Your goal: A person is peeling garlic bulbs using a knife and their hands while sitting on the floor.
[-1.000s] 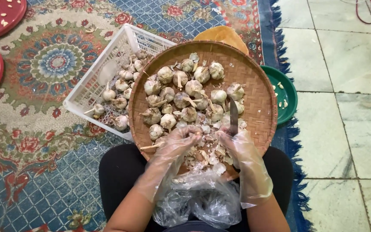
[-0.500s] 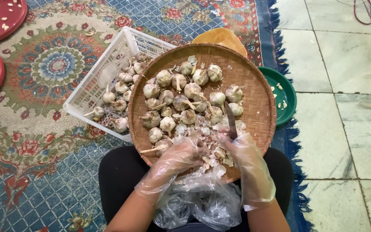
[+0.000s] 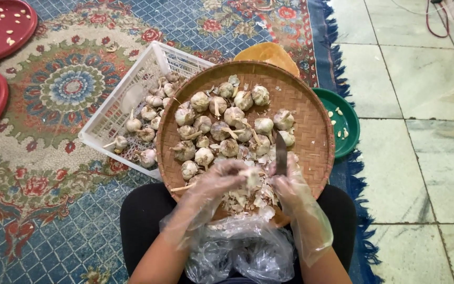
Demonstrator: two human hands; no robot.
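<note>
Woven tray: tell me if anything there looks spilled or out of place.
Nothing alarming. Papery garlic skins litter the woven tray near both gloved hands, and the tray overlaps the white basket. The right hand holds a knife blade-up.

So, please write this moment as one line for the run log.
left hand: holds garlic piece | right hand: holds knife, blade up | woven tray: garlic bulbs, peels | white basket: more bulbs

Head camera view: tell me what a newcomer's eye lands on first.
The round woven tray in the middle, heaped with whole garlic bulbs and papery skins, draws the eye first. At its near edge, two hands in clear plastic gloves work together: the left hand on a piece of garlic, the right hand holding a small knife blade up. Left of the tray sits a white plastic basket with more bulbs.
</note>
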